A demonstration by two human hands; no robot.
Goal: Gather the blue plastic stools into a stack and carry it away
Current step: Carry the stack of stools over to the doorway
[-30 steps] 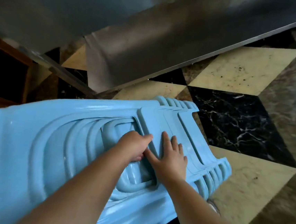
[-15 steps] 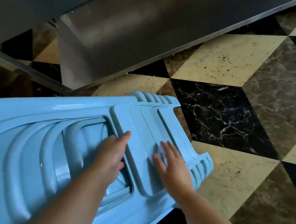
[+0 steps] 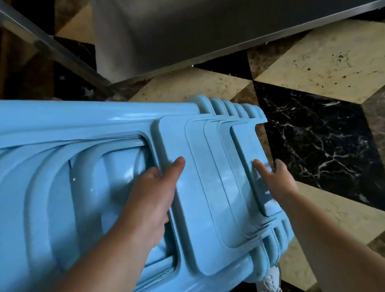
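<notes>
stools: nested stack (image 3: 217, 195) tipped sideways, long axis running left-to-right | left hand (image 3: 151, 196) hooked into the leg opening | right hand (image 3: 275, 179) fingers wrapped over the far-right edge

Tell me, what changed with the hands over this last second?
The hands spread apart. The right hand slid out to the outermost stool's edge and curls over it; the left hand kept its grip in the side opening, thumb on top. The stack of blue stools stayed nested and tilted.

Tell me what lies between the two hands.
In the head view, only stepped blue plastic stool panels lie between the left hand and right hand.
</notes>
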